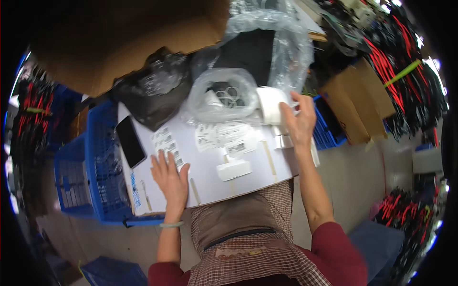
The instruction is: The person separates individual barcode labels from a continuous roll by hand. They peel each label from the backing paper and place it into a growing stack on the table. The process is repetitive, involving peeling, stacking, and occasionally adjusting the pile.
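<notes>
My left hand (170,183) lies flat with spread fingers on the white board (248,186), its fingertips at a strip of printed labels (166,143). On the right, my right hand (301,121) curls its thumb and fingers round the edge of a curved white stack of sheets (271,106); how firmly it grips is blurred. Beside that stack stands an opened clear plastic bag (195,102) with pale looped cords (230,97) inside. More printed labels (226,137) are spread in front of the bag. A small blank white piece (234,169) lies nearer to me.
A black phone (130,142) rests at the board's left side. Blue baskets (102,190) stand left, another (329,128) right. A large cardboard box (143,33) overhangs the far left, above black plastic (155,102). Another carton (358,100) and bundled black-and-red cables (405,62) are at right.
</notes>
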A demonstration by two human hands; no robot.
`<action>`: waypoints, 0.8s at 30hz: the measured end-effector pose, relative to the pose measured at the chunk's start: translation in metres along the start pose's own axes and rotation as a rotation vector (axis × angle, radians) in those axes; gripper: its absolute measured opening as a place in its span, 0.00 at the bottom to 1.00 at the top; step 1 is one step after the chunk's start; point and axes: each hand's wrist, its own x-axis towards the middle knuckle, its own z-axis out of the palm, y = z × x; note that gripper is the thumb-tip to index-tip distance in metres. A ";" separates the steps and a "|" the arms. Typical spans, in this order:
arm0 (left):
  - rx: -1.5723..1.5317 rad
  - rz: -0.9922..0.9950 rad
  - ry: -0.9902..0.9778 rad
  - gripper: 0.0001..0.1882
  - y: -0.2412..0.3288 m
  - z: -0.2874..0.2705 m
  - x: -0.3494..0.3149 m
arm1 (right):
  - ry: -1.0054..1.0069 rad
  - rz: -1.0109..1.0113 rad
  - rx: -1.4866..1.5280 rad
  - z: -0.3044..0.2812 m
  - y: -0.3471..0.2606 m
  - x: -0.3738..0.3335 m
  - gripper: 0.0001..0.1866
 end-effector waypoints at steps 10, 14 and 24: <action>-0.314 0.160 0.267 0.11 0.019 -0.036 -0.007 | -1.018 0.509 0.854 0.054 -0.125 -0.099 0.12; -0.479 0.260 0.102 0.18 0.027 -0.061 -0.024 | -0.938 0.690 1.199 0.070 -0.131 -0.115 0.12; -1.488 -0.578 -0.499 0.10 0.065 -0.071 -0.011 | -0.720 0.233 0.803 -0.005 -0.106 -0.095 0.08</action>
